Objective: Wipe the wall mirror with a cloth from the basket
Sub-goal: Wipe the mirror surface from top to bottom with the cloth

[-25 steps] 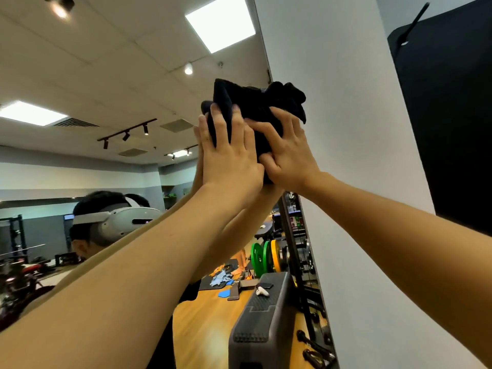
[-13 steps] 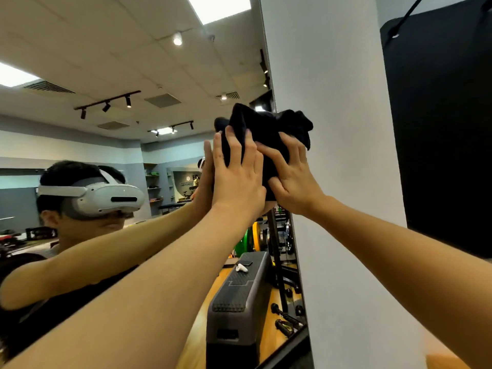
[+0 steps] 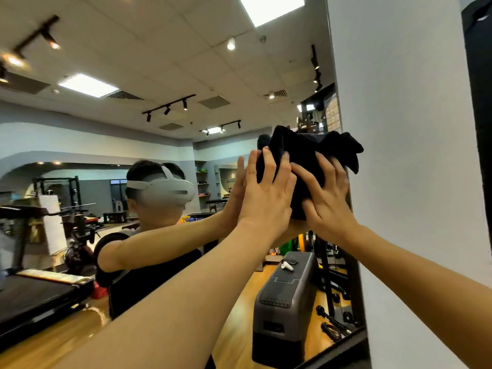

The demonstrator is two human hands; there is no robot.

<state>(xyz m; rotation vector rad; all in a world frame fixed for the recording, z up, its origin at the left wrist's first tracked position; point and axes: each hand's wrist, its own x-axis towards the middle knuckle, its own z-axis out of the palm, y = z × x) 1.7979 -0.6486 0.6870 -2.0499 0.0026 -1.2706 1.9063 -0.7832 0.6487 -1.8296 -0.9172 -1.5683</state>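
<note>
- Head view: we press a black cloth (image 3: 306, 166) flat against the mirror (image 3: 165, 75), close to its right edge.
- Our left hand (image 3: 267, 194) lies on the cloth's left part with its fingers straight and together, not curled round it.
- Our right hand (image 3: 326, 201) lies on the lower right part, fingers spread and pushing the fabric to the glass.
- The cloth is bunched, and its top right corner sticks out over the white wall (image 3: 404, 129) just beside the mirror.
- The glass reflects us in a white headset (image 3: 163, 189), both arms raised.
- It also reflects a gym: a tiled ceiling with light panels, track lights (image 3: 167, 109), a treadmill (image 3: 40, 291) at the left, a wooden floor, a grey bench (image 3: 282, 299) and dumbbells low at the right.
- A dark panel (image 3: 479, 89) hangs at the far right of the wall.
</note>
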